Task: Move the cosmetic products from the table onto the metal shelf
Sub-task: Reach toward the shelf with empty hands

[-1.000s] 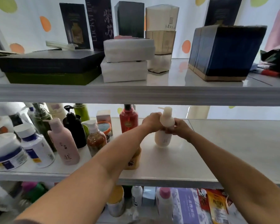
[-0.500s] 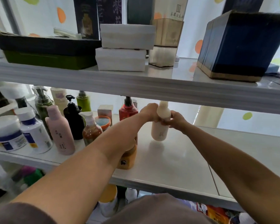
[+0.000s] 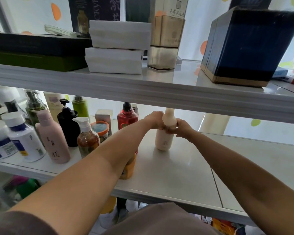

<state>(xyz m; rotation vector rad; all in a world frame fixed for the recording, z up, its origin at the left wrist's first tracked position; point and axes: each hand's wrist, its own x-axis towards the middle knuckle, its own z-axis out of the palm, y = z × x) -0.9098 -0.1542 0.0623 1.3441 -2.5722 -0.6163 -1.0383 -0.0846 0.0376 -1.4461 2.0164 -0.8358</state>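
- Standing upright on the metal shelf (image 3: 176, 170), middle level, is the cream pump bottle (image 3: 165, 140). Its base sits flat on the white board and its long axis is vertical.
- Both hands are on it at the shoulder, where the body narrows toward the pump. The left hand (image 3: 154, 120) wraps it from the left and the right hand (image 3: 181, 128) from the right, fingers of each curled round the bottle.
- From the grip, the body drops straight below and the pump head rises just above. Its tip sits close under the front lip of the upper tier (image 3: 159, 92); whether they touch, I cannot tell.
- Neither hand is clearly nearer, since they flank the neck evenly. The bottle looks to be bearing its own weight, so release should be a plain opening outward to each side.
- Just left of the grip stands a red pump bottle (image 3: 126, 117).
- Lower and back toward the person, an orange bottle (image 3: 128, 168) sits half hidden under the left forearm. That's the one to watch, because a careless pull-back could tip it.
- Farther left it gets crowded: an amber pump bottle (image 3: 87, 141), a black pump bottle (image 3: 68, 128) and a pink bottle (image 3: 53, 139).
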